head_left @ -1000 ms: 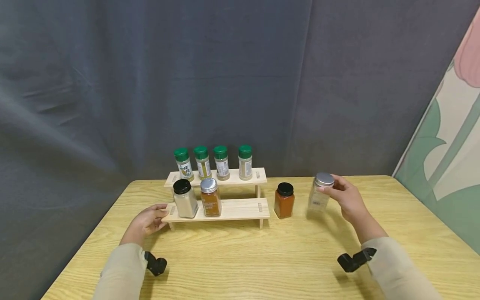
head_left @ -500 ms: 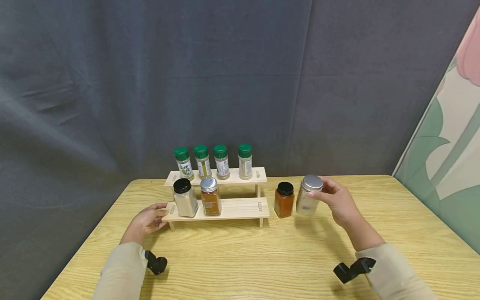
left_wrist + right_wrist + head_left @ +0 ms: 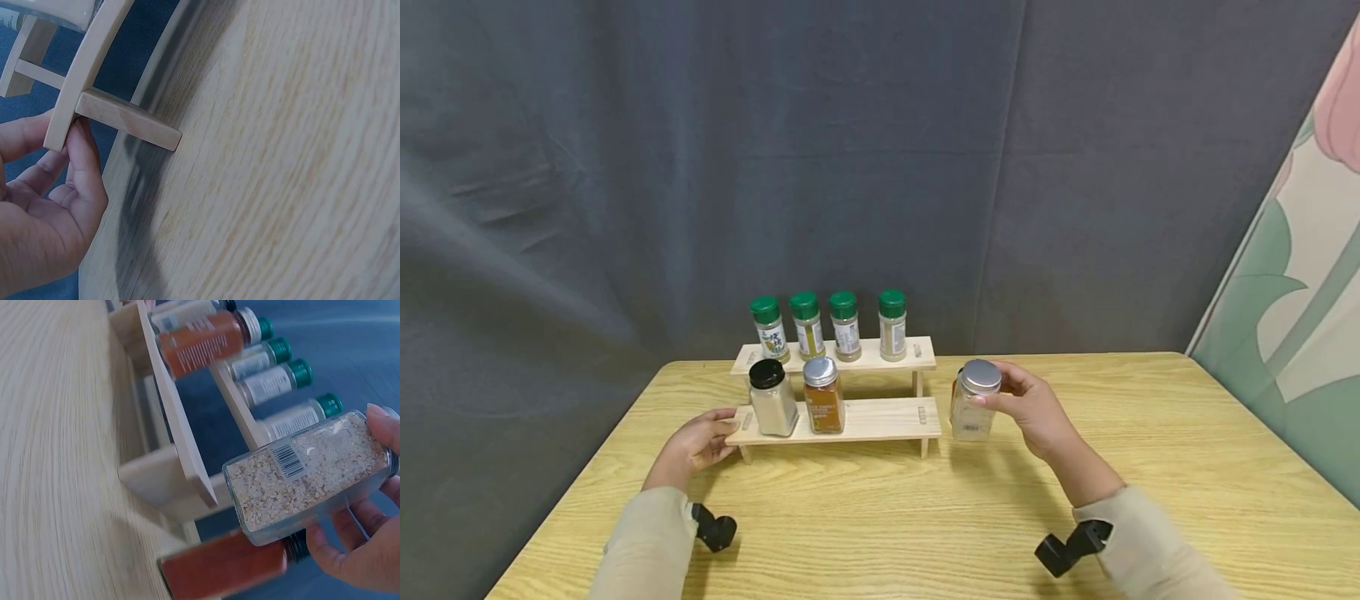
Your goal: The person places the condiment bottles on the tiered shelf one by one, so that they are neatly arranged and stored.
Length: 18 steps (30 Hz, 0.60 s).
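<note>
My right hand (image 3: 1030, 412) grips a square glass spice jar (image 3: 306, 478) near its silver lid; pale granules fill it and a barcode label shows. In the head view this jar hides most of a red spice jar with a black lid, which the right wrist view shows standing on the table (image 3: 225, 565). My left hand (image 3: 696, 446) pinches the left end of the lower board of a two-step wooden spice rack (image 3: 880, 419), thumb and fingers on either side in the left wrist view. On that board stand a cream-coloured jar (image 3: 773, 408) and an orange-brown jar (image 3: 824, 407).
Several green-capped shakers (image 3: 892, 327) line the rack's upper board (image 3: 868, 354). The wooden table (image 3: 880, 517) runs up to a dark curtain (image 3: 850, 167) behind. At the right is a flower-patterned panel (image 3: 1300, 333).
My right hand has carried the silver-lidded jar leftward, from right of the red jar to in front of it. My left hand stays on the rack.
</note>
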### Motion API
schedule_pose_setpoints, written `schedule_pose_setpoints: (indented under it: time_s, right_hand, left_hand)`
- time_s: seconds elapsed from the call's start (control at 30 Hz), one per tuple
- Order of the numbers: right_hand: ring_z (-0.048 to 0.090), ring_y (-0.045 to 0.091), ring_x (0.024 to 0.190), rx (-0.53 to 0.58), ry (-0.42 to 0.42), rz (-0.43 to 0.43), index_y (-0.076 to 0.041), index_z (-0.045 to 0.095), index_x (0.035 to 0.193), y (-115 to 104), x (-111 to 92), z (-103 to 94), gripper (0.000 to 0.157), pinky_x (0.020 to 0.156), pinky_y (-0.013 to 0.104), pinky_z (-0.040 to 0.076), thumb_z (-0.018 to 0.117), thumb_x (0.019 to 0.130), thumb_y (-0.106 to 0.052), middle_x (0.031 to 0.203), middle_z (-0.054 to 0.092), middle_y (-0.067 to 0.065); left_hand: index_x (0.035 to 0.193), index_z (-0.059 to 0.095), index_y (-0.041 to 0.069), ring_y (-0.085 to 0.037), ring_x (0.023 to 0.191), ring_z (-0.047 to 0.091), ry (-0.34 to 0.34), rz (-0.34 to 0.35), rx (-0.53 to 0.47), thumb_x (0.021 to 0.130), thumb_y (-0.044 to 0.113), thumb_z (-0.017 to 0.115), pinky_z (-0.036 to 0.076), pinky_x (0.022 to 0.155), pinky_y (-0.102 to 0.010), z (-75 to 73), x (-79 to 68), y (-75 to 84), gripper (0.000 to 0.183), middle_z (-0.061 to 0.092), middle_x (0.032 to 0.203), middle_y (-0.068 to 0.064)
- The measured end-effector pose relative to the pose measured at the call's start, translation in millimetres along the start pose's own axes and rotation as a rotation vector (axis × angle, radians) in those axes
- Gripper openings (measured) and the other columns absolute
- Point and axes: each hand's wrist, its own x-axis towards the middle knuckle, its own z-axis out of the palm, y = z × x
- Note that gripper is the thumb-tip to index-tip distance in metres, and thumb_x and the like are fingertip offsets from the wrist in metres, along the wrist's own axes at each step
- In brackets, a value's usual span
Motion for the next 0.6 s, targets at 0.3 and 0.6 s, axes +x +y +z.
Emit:
schedule_pose_setpoints:
  time_s: [0.3,0.6]
  right_hand:
    - [0.049,0.013,0.08,0.019,-0.032,0.041,0.005,0.051,0.11,1.0,8.8,26.4,0.045,0.071,0.025,0.042,0.068,0.069,0.001,0.086,0.054,-0.002]
    - [0.05,0.015,0.084,0.042,-0.068,0.062,0.01,0.047,0.114,6.4,18.0,48.3,0.049,0.075,0.028,0.04,0.067,0.07,0.004,0.09,0.056,-0.001]
  left_hand:
    - [0.128,0.029,-0.001,-0.012,0.069,0.055,-0.04,0.035,-0.007,0.084,0.007,0.055,0.044,0.059,-0.023,-12.3,14.2,-11.1,0.052,0.053,0.085,-0.007]
    - [0.13,0.018,-0.007,-0.01,0.065,0.054,0.01,-0.011,0.004,0.087,0.0,0.045,0.044,0.058,-0.021,7.6,-9.5,6.1,0.05,0.05,0.08,-0.004]
